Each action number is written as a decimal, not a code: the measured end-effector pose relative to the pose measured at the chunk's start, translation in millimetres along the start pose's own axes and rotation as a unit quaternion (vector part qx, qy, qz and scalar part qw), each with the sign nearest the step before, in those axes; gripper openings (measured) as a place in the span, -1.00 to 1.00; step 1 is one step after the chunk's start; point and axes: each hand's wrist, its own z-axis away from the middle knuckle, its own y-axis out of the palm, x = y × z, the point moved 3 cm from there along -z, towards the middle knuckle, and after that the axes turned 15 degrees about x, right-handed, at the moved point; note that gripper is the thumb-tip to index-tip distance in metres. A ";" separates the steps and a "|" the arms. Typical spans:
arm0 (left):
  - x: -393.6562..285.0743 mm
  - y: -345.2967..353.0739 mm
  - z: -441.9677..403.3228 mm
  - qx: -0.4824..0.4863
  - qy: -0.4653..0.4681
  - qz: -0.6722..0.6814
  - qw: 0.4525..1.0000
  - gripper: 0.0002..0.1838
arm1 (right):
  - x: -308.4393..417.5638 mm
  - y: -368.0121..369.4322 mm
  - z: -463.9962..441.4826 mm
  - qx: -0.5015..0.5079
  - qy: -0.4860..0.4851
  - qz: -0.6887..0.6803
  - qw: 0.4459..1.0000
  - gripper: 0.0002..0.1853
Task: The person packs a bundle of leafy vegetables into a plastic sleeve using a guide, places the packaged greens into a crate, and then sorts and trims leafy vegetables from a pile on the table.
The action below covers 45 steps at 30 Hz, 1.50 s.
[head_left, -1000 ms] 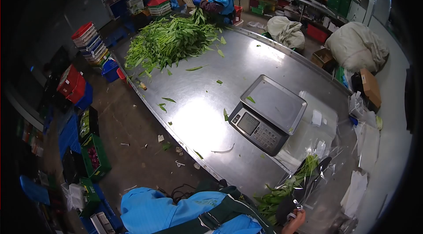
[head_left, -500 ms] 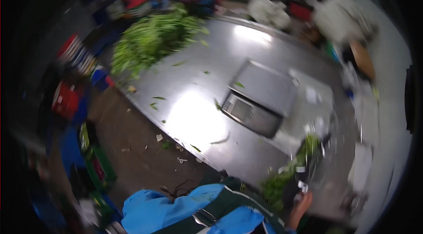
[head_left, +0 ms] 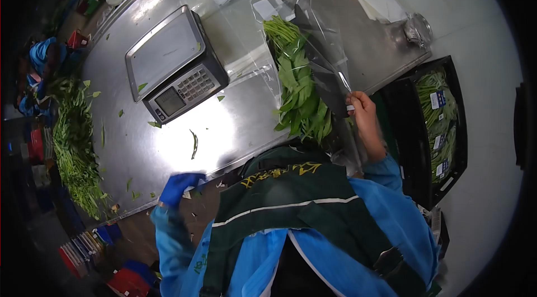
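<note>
The bare right hand [head_left: 362,108] has its fingers pinched on the edge of clear plastic [head_left: 342,76] at a dark sheet [head_left: 329,85]. A bundle of leafy greens [head_left: 296,81] lies on the table [head_left: 240,120] just beside that sheet, stems pointing away from the person. The blue-gloved left hand [head_left: 180,188] is near the table's edge; blur leaves its fingers' state impossible to tell. A scale [head_left: 178,66] stands between the bundle and a heap of greens [head_left: 75,151].

passable: table [head_left: 251,109] strip between scale [head_left: 190,76] and greens [head_left: 302,92]; obstacle: black crate [head_left: 418,154] beside right grip [head_left: 362,109]
</note>
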 end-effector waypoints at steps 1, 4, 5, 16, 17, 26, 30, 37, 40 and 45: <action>-28.4 6.4 -40.6 -0.038 0.006 0.055 0.998 -0.61 | -6.1 -2.3 -3.3 -0.005 0.011 0.016 1.000 -0.83; -71.6 36.5 -157.6 0.069 0.166 0.081 0.980 -0.47 | -31.1 -18.4 -10.3 0.000 -0.039 0.144 0.989 -0.78; -53.7 47.5 -210.1 0.082 0.231 0.071 0.967 -0.41 | -30.6 -23.3 -4.1 0.011 -0.070 0.182 0.981 -0.74; -141.4 126.6 -312.4 -0.150 0.270 -0.170 0.936 -0.69 | -99.8 -23.2 -56.2 0.130 -0.018 -0.028 0.991 -0.66; -163.6 131.2 -291.1 -0.117 0.328 -0.126 0.929 -0.73 | -92.9 -17.8 -53.1 0.116 0.016 -0.056 0.992 -0.63; -103.5 58.1 -327.8 -0.185 0.210 0.162 0.946 -0.50 | -95.7 -0.7 -37.2 0.117 0.086 0.026 0.989 -0.76; -109.8 58.4 -378.1 -0.125 0.235 0.140 0.954 -0.65 | -108.9 4.5 -56.0 0.131 0.035 0.144 0.980 -0.76; -173.0 92.7 -315.3 -0.064 0.283 0.248 0.924 -0.80 | -66.9 6.8 -11.6 -0.074 -0.150 0.092 0.982 -0.82; -96.1 65.2 -307.1 -0.091 0.208 0.208 0.952 -0.76 | -78.6 -14.7 -5.6 0.126 -0.027 0.093 0.987 -0.81; -21.5 102.1 -265.3 -0.112 0.136 0.247 0.953 -0.59 | -73.3 6.3 23.6 0.155 0.027 0.086 0.984 -0.80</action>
